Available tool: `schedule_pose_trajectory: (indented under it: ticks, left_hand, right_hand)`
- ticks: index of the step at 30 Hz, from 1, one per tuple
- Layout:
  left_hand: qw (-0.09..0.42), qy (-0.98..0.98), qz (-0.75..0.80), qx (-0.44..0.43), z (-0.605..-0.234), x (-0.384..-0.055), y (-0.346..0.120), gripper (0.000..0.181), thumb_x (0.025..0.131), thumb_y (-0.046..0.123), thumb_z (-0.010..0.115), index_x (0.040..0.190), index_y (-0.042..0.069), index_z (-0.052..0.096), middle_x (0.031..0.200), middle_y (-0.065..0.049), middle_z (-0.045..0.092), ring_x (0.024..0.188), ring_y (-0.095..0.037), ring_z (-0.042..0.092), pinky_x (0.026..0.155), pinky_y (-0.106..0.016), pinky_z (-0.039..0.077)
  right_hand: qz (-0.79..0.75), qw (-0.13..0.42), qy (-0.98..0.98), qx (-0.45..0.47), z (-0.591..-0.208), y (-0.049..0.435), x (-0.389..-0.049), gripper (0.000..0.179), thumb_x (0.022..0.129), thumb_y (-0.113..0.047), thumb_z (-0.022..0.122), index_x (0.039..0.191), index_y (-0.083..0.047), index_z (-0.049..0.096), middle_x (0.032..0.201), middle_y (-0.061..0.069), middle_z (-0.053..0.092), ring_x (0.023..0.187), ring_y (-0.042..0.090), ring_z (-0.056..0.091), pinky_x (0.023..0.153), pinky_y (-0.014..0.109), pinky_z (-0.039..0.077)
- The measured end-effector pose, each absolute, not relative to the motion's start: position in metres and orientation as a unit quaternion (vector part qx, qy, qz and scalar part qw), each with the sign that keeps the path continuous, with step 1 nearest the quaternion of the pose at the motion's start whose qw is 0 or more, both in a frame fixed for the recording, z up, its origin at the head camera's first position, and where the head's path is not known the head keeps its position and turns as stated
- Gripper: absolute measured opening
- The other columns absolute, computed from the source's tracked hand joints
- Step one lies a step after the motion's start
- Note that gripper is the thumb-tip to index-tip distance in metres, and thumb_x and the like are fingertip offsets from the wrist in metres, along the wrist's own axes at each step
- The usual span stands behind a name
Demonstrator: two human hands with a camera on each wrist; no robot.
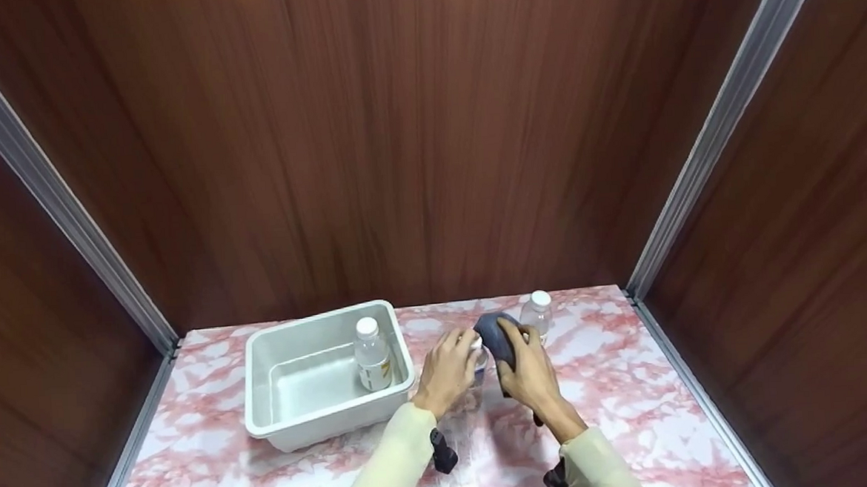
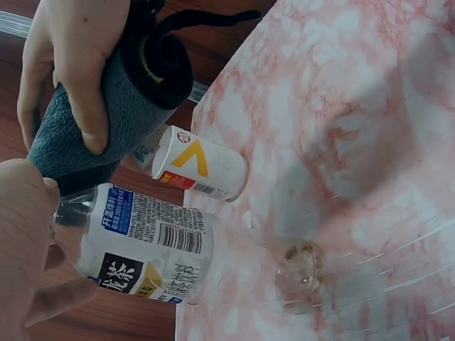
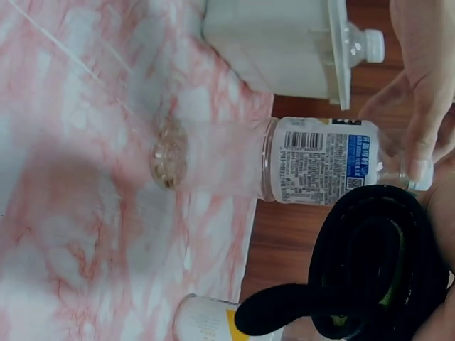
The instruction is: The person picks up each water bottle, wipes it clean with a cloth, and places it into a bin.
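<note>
My left hand [image 1: 446, 369] grips the neck of a clear plastic drink bottle [image 2: 153, 245] with a white label and a white cap. The bottle stands upright on the table, its base showing in both wrist views. A rolled blue-grey cloth [image 1: 494, 333] with a black side and a loose black strap [image 3: 277, 309] is in my right hand [image 1: 529, 368], fingers and thumb around it. The roll is right beside the bottle's neck and cap, overlapping it in the left wrist view.
Behind my right hand stands another capped bottle [image 1: 537, 312], its label marked in yellow. To the left is a pale grey plastic bin [image 1: 339, 419] with one bottle [image 1: 372, 362] upright inside. Brown wood-look panels [image 1: 413, 140] enclose the pink marbled table [image 1: 613, 412] at back and sides.
</note>
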State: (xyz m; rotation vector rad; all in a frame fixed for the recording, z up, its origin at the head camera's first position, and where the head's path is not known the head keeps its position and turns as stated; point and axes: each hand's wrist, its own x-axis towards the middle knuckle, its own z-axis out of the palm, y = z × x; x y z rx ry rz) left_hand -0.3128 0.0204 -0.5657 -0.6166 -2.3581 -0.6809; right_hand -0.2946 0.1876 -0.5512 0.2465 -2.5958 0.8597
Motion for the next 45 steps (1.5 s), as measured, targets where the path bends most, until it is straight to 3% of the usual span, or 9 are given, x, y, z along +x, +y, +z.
schedule_pose_trajectory:
  ticks: [6,12,17,26,31,38,45]
  left_hand:
    - [0.305,-0.882,-0.269,-0.236,-0.569,-0.311,0.026,0.021,0.091,0.015,0.071,0.110,0.010,0.066,0.109,-0.006,0.070,0.100,-0.023,0.068,0.085,-0.037,0.059]
    - [0.319,-0.874,-0.280,-0.236,-0.571,-0.311,0.029,0.027,0.083,0.007,0.075,0.109,0.009,0.065,0.107,-0.008,0.071,0.100,-0.025,0.067,0.089,-0.037,0.057]
    - [0.321,-0.879,-0.271,-0.227,-0.573,-0.311,0.029,0.027,0.082,0.006,0.075,0.107,0.009,0.064,0.102,-0.009,0.068,0.096,-0.025,0.066,0.086,-0.038,0.057]
    - [0.314,-0.883,-0.264,-0.230,-0.573,-0.309,0.027,0.029,0.082,0.004,0.075,0.108,0.008,0.064,0.102,-0.009,0.064,0.096,-0.024,0.064,0.088,-0.037,0.056]
    - [0.310,-0.883,-0.268,-0.230,-0.572,-0.309,0.027,0.028,0.082,0.003,0.073,0.108,0.008,0.064,0.102,-0.009,0.065,0.097,-0.025,0.064,0.088,-0.037,0.056]
    - [0.311,-0.880,-0.274,-0.230,-0.572,-0.310,0.026,0.031,0.083,0.003,0.073,0.112,0.007,0.065,0.104,-0.010,0.066,0.099,-0.025,0.065,0.090,-0.038,0.056]
    - [0.307,-0.884,-0.271,-0.226,-0.572,-0.308,0.025,0.033,0.084,0.004,0.073,0.116,0.007,0.065,0.106,-0.010,0.067,0.102,-0.025,0.066,0.091,-0.038,0.057]
  right_hand:
    - [0.315,0.189,-0.923,0.113,-0.551,0.186,-0.295,0.073,0.078,-0.003,0.072,0.147,-0.013,0.051,0.127,0.028,0.056,0.099,0.041,0.066,0.083,0.055,0.056]
    - [0.330,0.171,-0.916,0.150,-0.552,0.184,-0.295,0.075,0.080,-0.002,0.072,0.150,-0.009,0.046,0.130,0.033,0.052,0.111,0.044,0.062,0.092,0.055,0.054]
    - [0.334,0.154,-0.913,0.175,-0.553,0.182,-0.295,0.083,0.077,-0.005,0.071,0.154,-0.005,0.039,0.131,0.032,0.050,0.112,0.042,0.060,0.092,0.053,0.054]
    - [0.341,0.133,-0.907,0.208,-0.560,0.181,-0.296,0.094,0.072,-0.006,0.073,0.156,-0.003,0.034,0.154,0.035,0.030,0.130,0.050,0.050,0.098,0.054,0.054]
    - [0.350,0.121,-0.903,0.218,-0.564,0.179,-0.299,0.100,0.069,-0.003,0.072,0.158,-0.003,0.029,0.159,0.035,0.027,0.139,0.053,0.043,0.101,0.055,0.051]
    - [0.348,0.109,-0.908,0.205,-0.566,0.178,-0.303,0.101,0.068,-0.004,0.068,0.160,-0.010,0.027,0.158,0.032,0.033,0.130,0.049,0.053,0.097,0.055,0.053]
    - [0.373,0.093,-0.898,0.213,-0.571,0.176,-0.304,0.096,0.068,0.001,0.065,0.157,-0.006,0.031,0.155,0.034,0.033,0.131,0.050,0.051,0.099,0.058,0.050]
